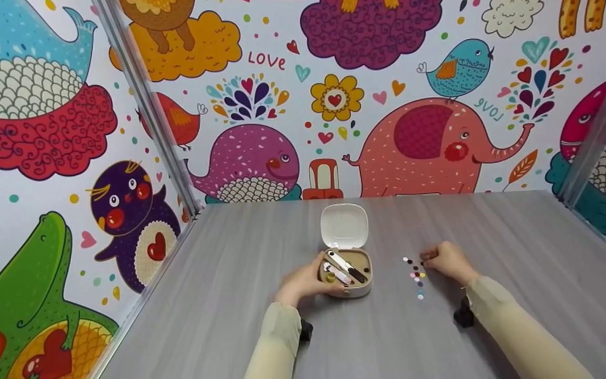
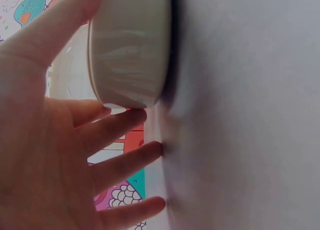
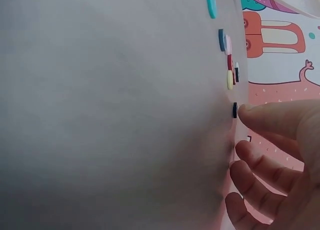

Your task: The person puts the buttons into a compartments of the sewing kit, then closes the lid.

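A small white box (image 1: 363,291) stands with its hinged lid (image 1: 344,226) raised. My left hand (image 1: 305,279) grips its left side, the thumb along the front and fingers toward the back; the left wrist view shows the lower fingers spread. Inside lie a white-and-black slim tool (image 1: 346,267), a pale pinkish item (image 1: 337,274), a small yellow-green round item (image 1: 331,277) and a dark button (image 1: 366,270). Right of the box, several small coloured buttons (image 1: 417,275) lie loose. My right hand (image 1: 447,259) is at their far right end, a fingertip beside a dark button (image 3: 235,110), the other fingers loosely bent.
The grey wood-grain table (image 1: 219,295) carries the box and buttons. Cartoon-printed panels (image 1: 276,105) stand at the back and both sides, with metal posts (image 1: 150,105) at the corners. A dark wrist device (image 1: 463,314) sits below the right sleeve.
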A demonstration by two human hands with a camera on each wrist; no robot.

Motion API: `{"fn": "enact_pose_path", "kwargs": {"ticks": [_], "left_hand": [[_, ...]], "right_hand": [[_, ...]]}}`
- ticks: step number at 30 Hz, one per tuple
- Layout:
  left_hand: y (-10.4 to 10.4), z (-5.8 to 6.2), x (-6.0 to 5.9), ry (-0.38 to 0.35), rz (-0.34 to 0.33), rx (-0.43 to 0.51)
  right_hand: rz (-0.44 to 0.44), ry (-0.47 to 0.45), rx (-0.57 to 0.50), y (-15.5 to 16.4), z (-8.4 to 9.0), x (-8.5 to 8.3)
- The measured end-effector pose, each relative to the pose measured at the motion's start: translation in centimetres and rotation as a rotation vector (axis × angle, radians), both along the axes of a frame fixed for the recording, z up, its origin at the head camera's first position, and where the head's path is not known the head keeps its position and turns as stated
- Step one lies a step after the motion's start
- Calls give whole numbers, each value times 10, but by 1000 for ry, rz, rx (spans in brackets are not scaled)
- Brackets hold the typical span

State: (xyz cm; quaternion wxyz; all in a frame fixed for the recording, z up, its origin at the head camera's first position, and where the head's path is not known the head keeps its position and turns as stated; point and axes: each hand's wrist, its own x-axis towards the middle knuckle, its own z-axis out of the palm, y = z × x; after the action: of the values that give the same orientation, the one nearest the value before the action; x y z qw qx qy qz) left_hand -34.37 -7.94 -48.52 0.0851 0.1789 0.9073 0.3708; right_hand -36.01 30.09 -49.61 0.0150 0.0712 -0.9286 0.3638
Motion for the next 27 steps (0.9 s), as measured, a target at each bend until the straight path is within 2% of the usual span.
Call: {"fn": "enact_pose_path", "kwargs": {"ticks": [5, 15, 27], "left_hand": [[0, -1, 0, 10, -7, 5], [-1, -2, -2, -1, -12, 39], [-2, -1, -1, 5, -12, 10]], "right_hand": [[-13, -20, 33, 1, 4, -2], [-18, -101, -3, -2, 7, -3], [-54, -56, 48, -4, 3, -2]]}}
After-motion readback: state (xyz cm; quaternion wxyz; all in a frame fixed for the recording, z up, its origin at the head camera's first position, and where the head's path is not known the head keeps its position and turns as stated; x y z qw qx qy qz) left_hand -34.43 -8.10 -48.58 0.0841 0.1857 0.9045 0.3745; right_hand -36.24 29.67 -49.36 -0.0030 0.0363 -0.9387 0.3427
